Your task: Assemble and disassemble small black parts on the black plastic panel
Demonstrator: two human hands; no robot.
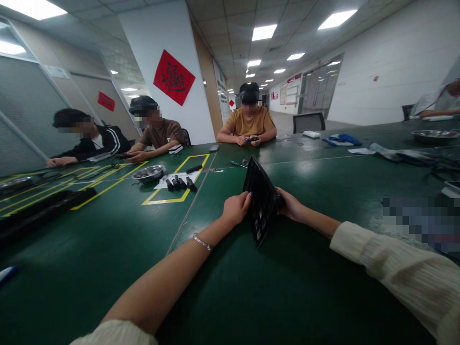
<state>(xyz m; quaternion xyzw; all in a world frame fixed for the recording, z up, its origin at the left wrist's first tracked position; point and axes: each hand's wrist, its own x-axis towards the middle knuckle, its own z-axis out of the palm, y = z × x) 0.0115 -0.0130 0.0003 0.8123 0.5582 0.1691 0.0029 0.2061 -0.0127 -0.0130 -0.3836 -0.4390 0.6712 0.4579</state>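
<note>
Both my hands hold a thin black case (261, 206) tipped up on edge above the green table. Its facing side has a raised rim and small pale patches that I cannot make out. My left hand (236, 209) grips its left edge, with the thumb on the facing side. My right hand (291, 205) holds it from the right, and the case hides some of those fingers. Beyond the case lies a small tool with teal handles (235, 164).
Several black cylindrical parts (179, 183) lie on white paper inside a yellow taped outline, beside a metal bowl (149, 174). A long black tray (46, 213) lies at the left. A blue cloth (343, 140) lies at the right. Several people sit around the green table (215, 287).
</note>
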